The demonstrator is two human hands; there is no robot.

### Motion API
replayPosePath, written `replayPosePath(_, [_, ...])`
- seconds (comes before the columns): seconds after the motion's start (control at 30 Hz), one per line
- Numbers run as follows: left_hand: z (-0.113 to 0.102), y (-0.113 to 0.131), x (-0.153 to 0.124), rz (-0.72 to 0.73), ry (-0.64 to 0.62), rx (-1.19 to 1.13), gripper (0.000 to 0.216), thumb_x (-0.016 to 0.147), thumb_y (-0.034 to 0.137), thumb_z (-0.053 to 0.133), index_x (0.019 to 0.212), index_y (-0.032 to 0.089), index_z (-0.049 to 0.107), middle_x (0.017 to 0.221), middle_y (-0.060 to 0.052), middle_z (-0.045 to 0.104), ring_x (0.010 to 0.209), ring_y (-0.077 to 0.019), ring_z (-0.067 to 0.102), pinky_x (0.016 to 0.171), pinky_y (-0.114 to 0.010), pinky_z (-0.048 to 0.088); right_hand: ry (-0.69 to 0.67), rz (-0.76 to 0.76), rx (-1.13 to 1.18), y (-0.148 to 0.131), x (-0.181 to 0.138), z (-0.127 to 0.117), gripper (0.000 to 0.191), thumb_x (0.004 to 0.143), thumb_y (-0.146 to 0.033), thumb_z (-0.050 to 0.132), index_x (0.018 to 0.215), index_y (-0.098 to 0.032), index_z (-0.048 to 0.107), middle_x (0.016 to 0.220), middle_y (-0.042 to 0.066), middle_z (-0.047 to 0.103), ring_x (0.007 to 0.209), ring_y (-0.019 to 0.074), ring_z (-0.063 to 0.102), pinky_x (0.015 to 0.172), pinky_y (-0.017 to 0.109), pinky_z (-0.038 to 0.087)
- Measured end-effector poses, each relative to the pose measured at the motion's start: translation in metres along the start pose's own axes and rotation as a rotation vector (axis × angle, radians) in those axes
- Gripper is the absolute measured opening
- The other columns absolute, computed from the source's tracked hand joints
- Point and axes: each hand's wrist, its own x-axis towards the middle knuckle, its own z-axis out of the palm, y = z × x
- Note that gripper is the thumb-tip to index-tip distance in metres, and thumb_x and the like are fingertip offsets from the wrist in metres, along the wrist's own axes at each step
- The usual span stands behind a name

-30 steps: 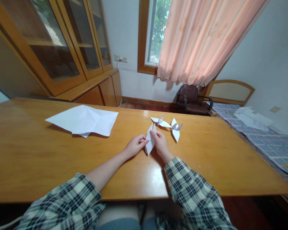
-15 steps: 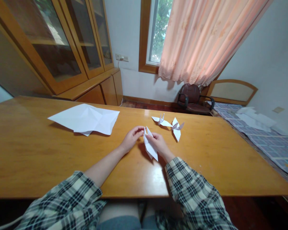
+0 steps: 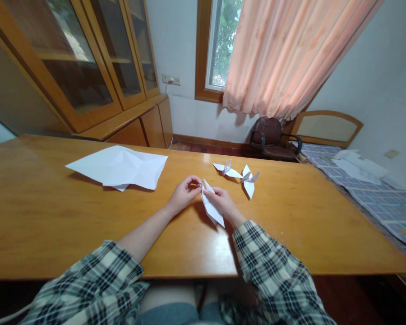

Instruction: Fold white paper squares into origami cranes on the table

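Note:
A white folded paper crane (image 3: 212,208), its wings still together, is held just above the table between my two hands. My right hand (image 3: 222,202) grips its body from the right, thumb on top. At its far left tip, my left hand (image 3: 185,193) pinches a narrow paper point between thumb and fingers. Beyond my right hand lie two finished paper cranes, one (image 3: 227,169) with wings spread sideways and another (image 3: 249,181) close beside it. The underside of the held paper is hidden.
Creased white paper sheets (image 3: 122,167) lie on the left of the wooden table (image 3: 71,234). Behind the table stand a glass-fronted cabinet (image 3: 118,49) at left and a brown armchair (image 3: 270,137). A bed (image 3: 358,180) with a checked cover is at right.
My left fingers have closed on the narrow left point of the folded paper and bent it outward to the left. My right hand keeps its hold almost unmoved.

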Motion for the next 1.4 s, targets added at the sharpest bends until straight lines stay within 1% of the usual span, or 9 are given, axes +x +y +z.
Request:
replayPosePath(0.27, [-0.006, 0.004, 0.001, 0.178, -0.016, 0.245, 0.015, 0.076, 0.027, 0.066, 0.087, 0.018, 0.062, 0.093, -0.005, 0.062, 0.085, -0.0172, 0.059, 0.082, -0.030, 0.049, 0.010, 0.016, 0.022, 0.002, 0.000, -0.002, 0.043, 0.065, -0.056, 0.074, 0.072, -0.015, 0.064, 0.055, -0.003, 0.050, 0.049, 0.0088, 0.039, 0.046, 0.023, 0.025])
replayPosePath(0.43, [-0.011, 0.006, 0.000, 0.272, 0.012, 0.443, 0.011, 0.081, 0.031, 0.063, 0.081, 0.020, 0.063, 0.087, -0.005, 0.064, 0.086, -0.0192, 0.058, 0.083, -0.032, 0.046, 0.011, 0.024, 0.048, 0.002, 0.000, 0.000, 0.043, 0.068, -0.057, 0.071, 0.071, -0.015, 0.064, 0.055, -0.003, 0.048, 0.049, 0.0089, 0.039, 0.046, 0.023, 0.025])
replayPosePath(0.6, [-0.011, 0.005, -0.003, 0.349, 0.001, 0.537, 0.009, 0.083, 0.031, 0.061, 0.080, 0.022, 0.064, 0.090, -0.005, 0.067, 0.091, -0.0210, 0.059, 0.089, -0.035, 0.044, 0.039, -0.006, 0.080, -0.001, 0.001, 0.004, 0.041, 0.067, -0.056, 0.072, 0.074, -0.015, 0.067, 0.058, -0.003, 0.050, 0.051, 0.0090, 0.039, 0.049, 0.023, 0.026])
replayPosePath(0.8, [-0.008, -0.002, -0.005, 0.515, 0.054, 0.647, 0.010, 0.087, 0.027, 0.057, 0.082, 0.022, 0.064, 0.093, -0.005, 0.068, 0.089, -0.0191, 0.060, 0.085, -0.035, 0.046, 0.091, -0.033, 0.102, -0.003, 0.000, 0.007, 0.042, 0.064, -0.054, 0.074, 0.071, -0.014, 0.068, 0.057, -0.002, 0.051, 0.053, 0.0093, 0.039, 0.050, 0.023, 0.026])
replayPosePath(0.9, [-0.007, -0.004, -0.005, 0.633, 0.095, 0.715, 0.009, 0.088, 0.024, 0.057, 0.083, 0.022, 0.065, 0.091, -0.004, 0.068, 0.086, -0.0176, 0.061, 0.082, -0.034, 0.048, 0.119, -0.051, 0.088, -0.002, 0.001, 0.007, 0.041, 0.065, -0.054, 0.074, 0.069, -0.014, 0.068, 0.058, -0.002, 0.051, 0.055, 0.0094, 0.039, 0.051, 0.023, 0.026])
replayPosePath(1.03, [-0.006, -0.002, -0.005, 0.792, 0.068, 0.774, 0.009, 0.088, 0.018, 0.059, 0.093, 0.021, 0.065, 0.094, -0.005, 0.069, 0.088, -0.0169, 0.062, 0.081, -0.033, 0.050, 0.166, -0.100, 0.074, 0.001, 0.002, 0.007, 0.036, 0.066, -0.049, 0.075, 0.064, -0.014, 0.066, 0.058, -0.002, 0.050, 0.056, 0.0096, 0.040, 0.053, 0.024, 0.028])
replayPosePath(1.13, [-0.006, -0.001, -0.005, 0.812, 0.043, 0.794, 0.012, 0.088, 0.017, 0.059, 0.096, 0.021, 0.066, 0.097, -0.005, 0.070, 0.090, -0.0171, 0.063, 0.082, -0.033, 0.051, 0.178, -0.116, 0.084, 0.001, 0.002, 0.006, 0.035, 0.067, -0.049, 0.075, 0.065, -0.015, 0.067, 0.059, -0.002, 0.051, 0.057, 0.0101, 0.040, 0.054, 0.025, 0.029])
replayPosePath(1.3, [-0.005, -0.001, -0.006, 0.771, 0.045, 0.791, 0.011, 0.089, 0.021, 0.058, 0.096, 0.022, 0.067, 0.100, -0.005, 0.071, 0.092, -0.0169, 0.064, 0.083, -0.034, 0.051, 0.181, -0.117, 0.087, 0.001, 0.001, 0.006, 0.036, 0.067, -0.051, 0.074, 0.066, -0.015, 0.069, 0.059, -0.001, 0.052, 0.058, 0.0106, 0.040, 0.056, 0.025, 0.030])
replayPosePath(1.4, [-0.004, -0.001, -0.006, 0.774, 0.019, 0.784, 0.012, 0.089, 0.020, 0.058, 0.096, 0.022, 0.067, 0.103, -0.005, 0.072, 0.092, -0.0164, 0.065, 0.084, -0.034, 0.050, 0.192, -0.122, 0.112, 0.002, 0.003, 0.006, 0.037, 0.067, -0.053, 0.073, 0.071, -0.016, 0.072, 0.063, 0.001, 0.058, 0.060, 0.0118, 0.044, 0.059, 0.026, 0.033])
